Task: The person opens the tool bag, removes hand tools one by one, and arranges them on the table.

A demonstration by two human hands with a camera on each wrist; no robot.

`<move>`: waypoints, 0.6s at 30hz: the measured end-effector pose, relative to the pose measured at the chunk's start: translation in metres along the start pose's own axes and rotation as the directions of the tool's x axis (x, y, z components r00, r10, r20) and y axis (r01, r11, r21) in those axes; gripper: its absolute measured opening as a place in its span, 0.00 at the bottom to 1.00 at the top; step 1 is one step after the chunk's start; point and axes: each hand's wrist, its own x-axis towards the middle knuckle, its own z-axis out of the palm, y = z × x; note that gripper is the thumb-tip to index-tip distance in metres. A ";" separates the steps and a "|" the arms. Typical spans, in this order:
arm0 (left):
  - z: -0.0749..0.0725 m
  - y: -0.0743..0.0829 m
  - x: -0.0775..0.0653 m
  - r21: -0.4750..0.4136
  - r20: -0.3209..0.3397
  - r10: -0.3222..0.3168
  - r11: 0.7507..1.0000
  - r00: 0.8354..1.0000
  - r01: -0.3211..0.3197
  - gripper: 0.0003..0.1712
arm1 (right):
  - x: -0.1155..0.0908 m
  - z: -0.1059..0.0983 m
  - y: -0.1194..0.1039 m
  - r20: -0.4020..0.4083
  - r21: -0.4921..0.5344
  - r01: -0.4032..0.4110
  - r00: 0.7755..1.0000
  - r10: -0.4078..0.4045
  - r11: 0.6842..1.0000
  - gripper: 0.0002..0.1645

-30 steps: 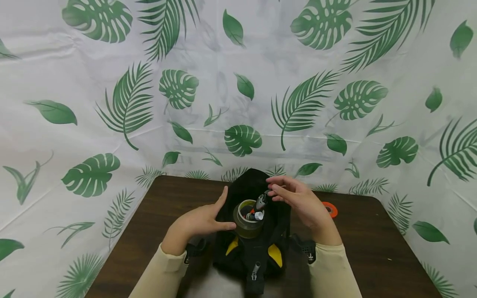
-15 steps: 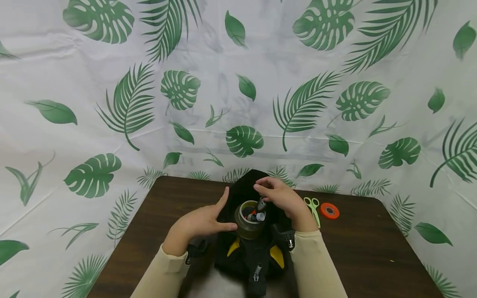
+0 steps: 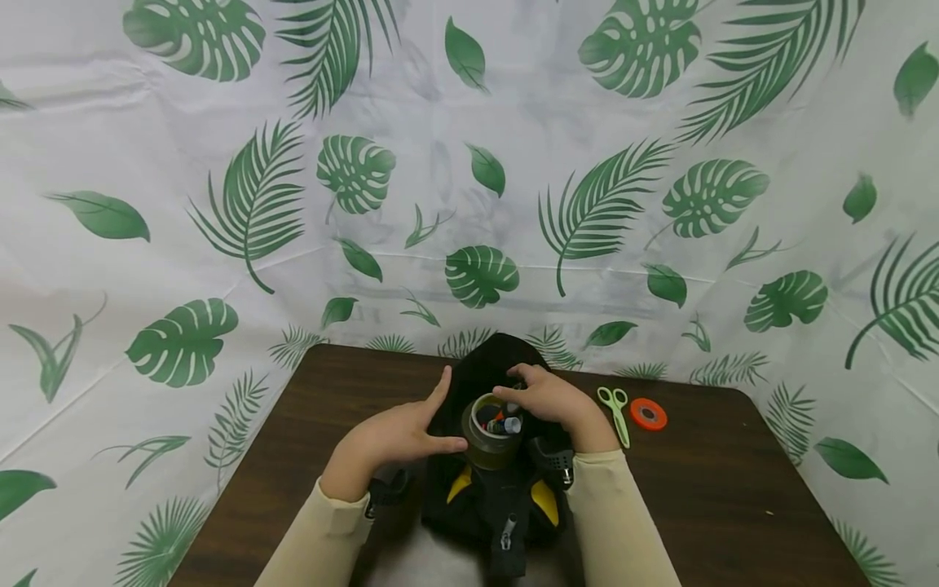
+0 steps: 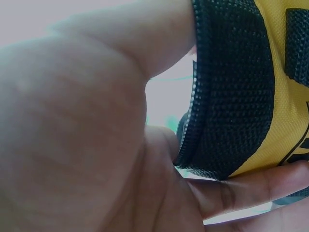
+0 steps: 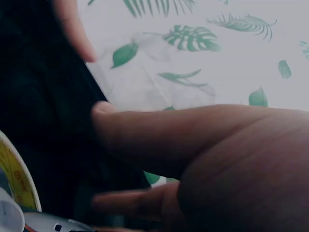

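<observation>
On the dark brown desk (image 3: pixel 704 481) sits a black-and-yellow bag (image 3: pixel 502 501), with a roll of tape (image 3: pixel 487 453) upright in its mouth. Small items, including a white-capped tube (image 3: pixel 511 425), are tucked inside the roll's core. The left hand (image 3: pixel 385 444) holds the bag's zippered edge, its fingers along the yellow outer side. The right hand (image 3: pixel 553 399) is spread, gripping nothing visible, near the roll. Pale green scissors (image 3: pixel 618 420) and an orange disc (image 3: pixel 649 414) lie to the right, before a white leaf-print sheet (image 3: pixel 411 204).
</observation>
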 end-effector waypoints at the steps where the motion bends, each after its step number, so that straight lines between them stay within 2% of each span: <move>1: 0.000 0.000 0.000 0.001 0.000 0.000 1.000 1.000 0.000 0.68 | 0.001 0.000 0.001 0.000 -0.008 0.019 1.000 -0.019 1.000 0.43; 4: 0.000 -0.001 0.000 -0.002 0.000 -0.005 1.000 1.000 0.005 0.68 | 0.005 0.002 0.005 -0.013 0.003 0.078 0.997 -0.078 0.997 0.38; 7: -0.001 -0.002 -0.001 0.000 -0.002 -0.007 1.000 1.000 0.007 0.68 | 0.008 0.003 0.008 -0.035 0.033 0.103 0.994 -0.102 0.994 0.34; 12: -0.001 -0.002 -0.001 -0.002 -0.005 -0.003 1.000 1.000 0.003 0.69 | 0.008 0.002 0.010 -0.059 0.001 0.081 0.995 -0.080 0.997 0.29; 18: -0.001 -0.001 -0.002 -0.007 -0.004 -0.003 1.000 1.000 0.003 0.69 | 0.009 0.004 0.012 -0.037 -0.053 0.053 0.998 -0.055 0.997 0.26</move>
